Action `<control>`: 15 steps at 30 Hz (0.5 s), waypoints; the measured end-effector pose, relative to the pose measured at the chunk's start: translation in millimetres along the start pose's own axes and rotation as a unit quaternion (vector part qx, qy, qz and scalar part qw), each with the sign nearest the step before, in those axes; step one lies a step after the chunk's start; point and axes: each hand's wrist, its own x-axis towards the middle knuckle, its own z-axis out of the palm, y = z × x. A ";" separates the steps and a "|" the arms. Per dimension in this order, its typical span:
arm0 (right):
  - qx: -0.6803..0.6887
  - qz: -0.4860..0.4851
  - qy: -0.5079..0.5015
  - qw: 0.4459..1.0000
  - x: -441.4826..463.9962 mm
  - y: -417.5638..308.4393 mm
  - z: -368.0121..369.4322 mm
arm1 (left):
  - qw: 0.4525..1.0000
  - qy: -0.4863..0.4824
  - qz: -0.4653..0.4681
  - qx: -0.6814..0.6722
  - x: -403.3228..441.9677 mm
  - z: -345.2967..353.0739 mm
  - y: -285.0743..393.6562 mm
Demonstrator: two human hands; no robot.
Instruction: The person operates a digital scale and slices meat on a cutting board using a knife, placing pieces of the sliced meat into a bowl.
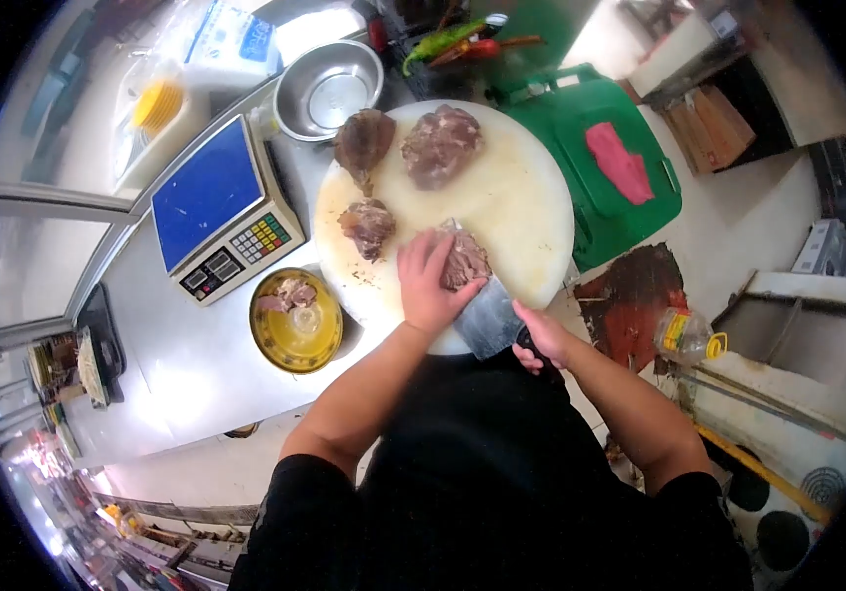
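Observation:
On the round white chopping board (521, 197), my left hand (429, 286) presses down on a piece of cooked-looking meat (466, 260), its fingers spread over the near left side. My right hand (544, 340) is closed round the dark handle of a cleaver (485, 320). The broad blade lies against the near edge of that meat, close to my left fingertips. Farther up the board are a large meat chunk (442, 146) and a brown piece that narrows to one end (363, 148). A smaller meat piece (368, 229) lies left of my left hand.
Left of the board stand a digital scale (211, 202), a yellow bowl (270, 345) with some meat pieces, and a steel bowl (290, 98). To the right is a green lidded bin (581, 212) with a pink cloth (620, 165) on it. Peppers (443, 41) lie behind.

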 end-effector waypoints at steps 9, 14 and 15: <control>-0.172 -0.046 -0.008 0.984 -18.5 -39.0 58.4 | 0.984 0.179 0.021 -0.017 -14.6 -57.8 -6.3; -0.311 -0.047 -0.056 0.947 9.0 -69.8 125.3 | 0.967 0.250 -0.024 0.040 -51.3 -125.2 -46.5; -0.318 -0.042 -0.051 0.946 16.6 -70.8 136.9 | 0.967 0.243 -0.055 0.058 -61.2 -137.7 -53.3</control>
